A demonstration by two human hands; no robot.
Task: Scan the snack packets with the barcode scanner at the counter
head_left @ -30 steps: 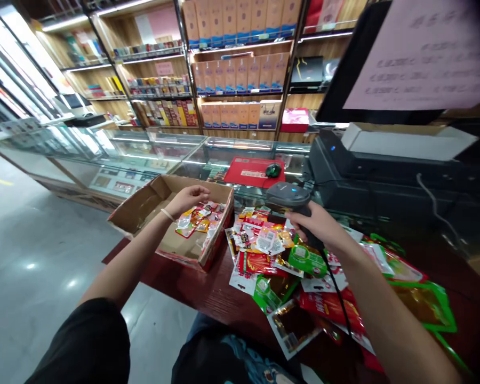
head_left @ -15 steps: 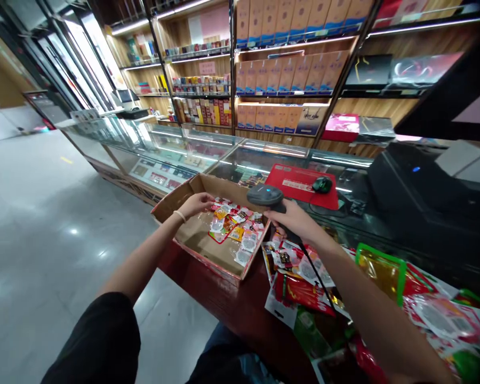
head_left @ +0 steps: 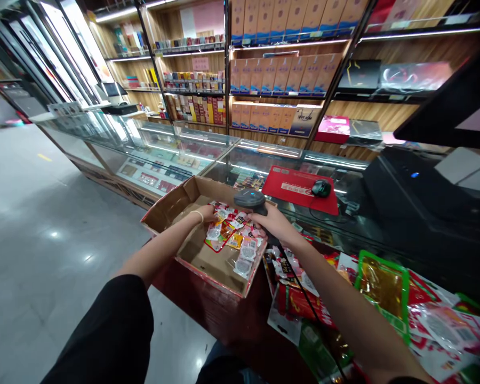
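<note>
A shallow cardboard box (head_left: 192, 271) holds several small snack packets (head_left: 236, 241), red, white and yellow, mostly on its right side. My left hand (head_left: 208, 213), with a pale band at the wrist, reaches down among the packets at the far side. Its fingertips are hidden, so any grip there does not show. My right hand (head_left: 272, 223) is wrapped round the handle of a dark barcode scanner (head_left: 250, 198). The scanner's head hangs over the box's far right edge, and its cable runs down toward me.
More snack bags (head_left: 304, 306) lie piled to the right of the box, with a green-edged bag (head_left: 384, 280) among them. Behind are a red mat (head_left: 278, 186), a mouse (head_left: 321, 188) and a glass display counter (head_left: 176, 146). Dark equipment (head_left: 420, 197) stands at right.
My left hand has moved right and down, deeper among the packets. My right hand has brought the scanner left, farther over the box. The view has shifted slightly.
</note>
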